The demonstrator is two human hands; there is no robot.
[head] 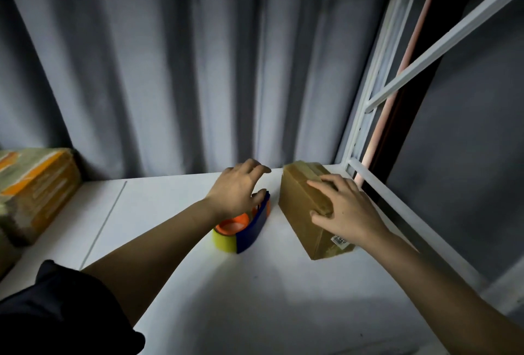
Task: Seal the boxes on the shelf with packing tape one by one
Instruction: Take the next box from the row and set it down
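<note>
A small brown cardboard box (300,207) lies on the white shelf (175,241), right of centre, with a white label near its close end. My right hand (343,210) rests on top of the box, fingers spread and the thumb against its upper edge. A tape dispenser (243,227) with a blue frame, an orange core and a yellow tape roll stands just left of the box. Over the dispenser's far end hovers my left hand (238,187), fingers loosely curved, the thumb near the blue frame; whether it touches is unclear.
Larger taped boxes (34,190) with orange markings stand at the far left of the shelf. A grey curtain (170,71) hangs behind. The white metal shelf frame (377,105) rises on the right, its rail running along the shelf's right edge.
</note>
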